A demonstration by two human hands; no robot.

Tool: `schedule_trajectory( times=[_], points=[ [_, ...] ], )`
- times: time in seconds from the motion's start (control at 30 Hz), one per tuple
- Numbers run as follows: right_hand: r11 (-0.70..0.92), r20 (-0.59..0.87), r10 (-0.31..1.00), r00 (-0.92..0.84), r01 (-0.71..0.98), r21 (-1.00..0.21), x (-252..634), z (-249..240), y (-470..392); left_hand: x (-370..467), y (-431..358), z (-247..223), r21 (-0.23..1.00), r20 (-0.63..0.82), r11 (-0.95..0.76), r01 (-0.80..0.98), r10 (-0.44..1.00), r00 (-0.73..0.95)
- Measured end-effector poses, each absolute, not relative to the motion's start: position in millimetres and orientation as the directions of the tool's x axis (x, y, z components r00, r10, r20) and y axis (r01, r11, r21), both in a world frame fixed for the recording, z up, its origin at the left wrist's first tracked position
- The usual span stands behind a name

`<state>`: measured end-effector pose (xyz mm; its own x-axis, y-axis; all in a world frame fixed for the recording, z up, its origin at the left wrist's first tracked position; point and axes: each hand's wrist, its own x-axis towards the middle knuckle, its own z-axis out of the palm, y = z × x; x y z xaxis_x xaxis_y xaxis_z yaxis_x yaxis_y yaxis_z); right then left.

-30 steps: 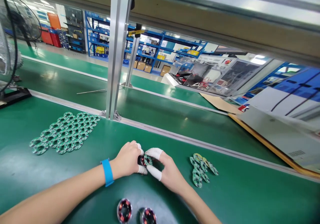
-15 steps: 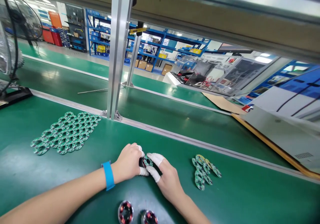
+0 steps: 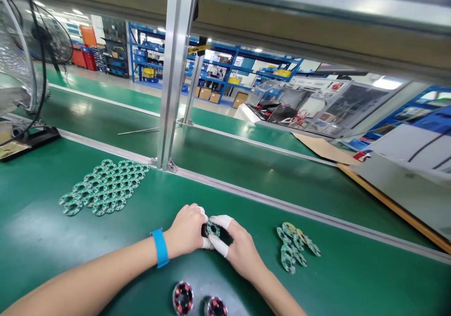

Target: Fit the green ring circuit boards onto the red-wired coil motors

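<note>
My left hand (image 3: 188, 230), with white finger covers and a blue wristband (image 3: 160, 248), grips a dark round part from the left. White covers also show on the thumb and finger of my right hand (image 3: 237, 240), which pinches a green ring board (image 3: 213, 229) against that part. Two ring-shaped coils with copper windings lie near the bottom edge, one (image 3: 183, 298) left of the other (image 3: 215, 306). To the right is a loose pile of green ring boards (image 3: 289, 248). Many more green ring boards (image 3: 105, 189) lie in close rows at the left.
An upright metal post (image 3: 172, 81) stands on a rail (image 3: 246, 194) behind my hands. A fan (image 3: 45, 38) and a silvery hose are at the far left. A grey panel with a wooden edge (image 3: 391, 205) is at the right. Overhead runs a metal beam.
The whole view has shifted slightly, so the scene sits further right. My hands remain together at the part, and the green ring board between them shows its face more.
</note>
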<state>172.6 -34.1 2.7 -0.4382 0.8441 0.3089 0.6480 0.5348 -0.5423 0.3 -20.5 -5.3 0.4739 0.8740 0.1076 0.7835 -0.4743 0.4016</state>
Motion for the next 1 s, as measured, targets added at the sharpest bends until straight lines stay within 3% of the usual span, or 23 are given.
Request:
schedule_trajectory(
  times=[0.4,0.63,0.8,1.0],
  points=[
    [0.479,0.175,0.860,-0.479,0.639,-0.602,172.1,15.7,-30.1,1.6,-22.0,-6.7,0.406,0.099,-0.470,0.783,0.875,0.474],
    [0.475,0.136,0.863,-0.486,0.690,-0.547,168.7,22.0,-31.5,2.9,-20.7,-9.3,0.414,0.082,-0.469,0.780,0.873,0.482],
    [0.449,0.134,0.869,-0.476,0.644,-0.620,171.3,18.3,-30.8,4.4,-19.4,-10.2,0.411,0.084,-0.478,0.777,0.868,0.490],
    [0.426,0.077,0.881,-0.467,0.712,-0.558,170.5,19.8,-30.3,4.9,-18.7,-9.2,0.386,0.079,-0.490,0.782,0.862,0.501]
  ],
)
